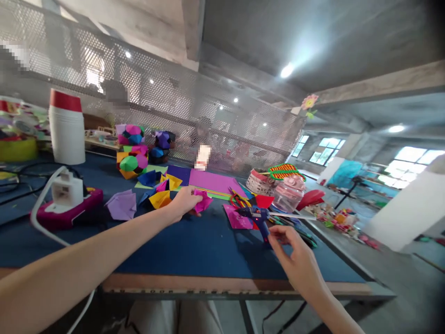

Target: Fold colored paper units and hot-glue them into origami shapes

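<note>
No writing can be read anywhere. The left hand closes its grip on a folded magenta paper piece, creased into points, resting on the blue worktop just in front of the purple paper sheets. The right hand hovers with fingers loosely curled and holding nothing, its fingertips just beside the dark blue glue gun lying on a pink sheet. A clear plastic jar stands behind; its contents cannot be made out.
</note>
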`<state>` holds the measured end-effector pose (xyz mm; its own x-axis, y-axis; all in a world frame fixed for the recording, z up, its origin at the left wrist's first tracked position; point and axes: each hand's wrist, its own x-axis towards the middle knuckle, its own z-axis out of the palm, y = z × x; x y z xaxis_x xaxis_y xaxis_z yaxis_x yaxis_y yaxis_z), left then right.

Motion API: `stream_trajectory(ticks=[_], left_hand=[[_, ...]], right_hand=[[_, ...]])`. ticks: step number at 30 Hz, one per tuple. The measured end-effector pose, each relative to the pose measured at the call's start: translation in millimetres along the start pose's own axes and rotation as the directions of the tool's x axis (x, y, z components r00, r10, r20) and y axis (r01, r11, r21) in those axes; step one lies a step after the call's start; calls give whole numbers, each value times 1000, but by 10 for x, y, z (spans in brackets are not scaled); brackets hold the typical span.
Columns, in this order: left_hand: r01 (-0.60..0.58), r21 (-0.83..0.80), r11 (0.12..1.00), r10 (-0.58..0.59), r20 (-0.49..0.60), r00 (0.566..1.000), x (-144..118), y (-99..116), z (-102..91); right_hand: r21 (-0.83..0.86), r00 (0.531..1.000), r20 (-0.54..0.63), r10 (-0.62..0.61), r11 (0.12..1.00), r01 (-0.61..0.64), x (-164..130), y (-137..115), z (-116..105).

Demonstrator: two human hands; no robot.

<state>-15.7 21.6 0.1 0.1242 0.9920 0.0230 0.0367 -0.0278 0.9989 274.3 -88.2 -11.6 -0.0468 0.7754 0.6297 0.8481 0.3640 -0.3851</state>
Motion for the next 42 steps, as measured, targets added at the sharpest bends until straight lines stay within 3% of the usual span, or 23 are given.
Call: stream_trajectory(ticks=[2,5,8,12,16,21,26,29,35,38,42], left_hand=[[19,2,1000,-19,17,1000,-20,14,-2],[32,20,999,-33,26,999,-40,31,-12],[14,29,999,-15,27,1000,-29,21,-33],[-2,29,1000,1,23,1000,21,-26,-59],[-22,14,1000,21,51,998,66,-69,-57],[-14,4,1000,14,36,999,91,-75,-63],[-56,4,998,56,17,998,30,-11,-104],[-81,-17,997,80,-11,997,22,20,-136],[-89,26,996,91,-87,992,141,-18,-202],[-126,100,987,137,-108,985,158,-37,-207],[-146,181,973,168,-110,980,150,-39,-206]], right_hand=[[0,998,-38,56,998,-56,91,211,-2],[85,989,99,108,990,-116,284,375,109],[104,963,239,125,983,-154,446,364,270],[-2,942,305,141,989,-147,556,285,395],[-66,962,251,111,993,-97,591,216,386],[-8,987,155,-51,999,53,683,-95,389],[-40,970,67,-232,971,235,908,-575,597],[-37,948,21,-318,947,318,1045,-730,777],[-12,931,-37,-363,932,363,1027,-567,1021],[-28,915,-67,-399,917,398,953,-477,1013],[-20,906,-25,-423,906,422,933,-482,966]])
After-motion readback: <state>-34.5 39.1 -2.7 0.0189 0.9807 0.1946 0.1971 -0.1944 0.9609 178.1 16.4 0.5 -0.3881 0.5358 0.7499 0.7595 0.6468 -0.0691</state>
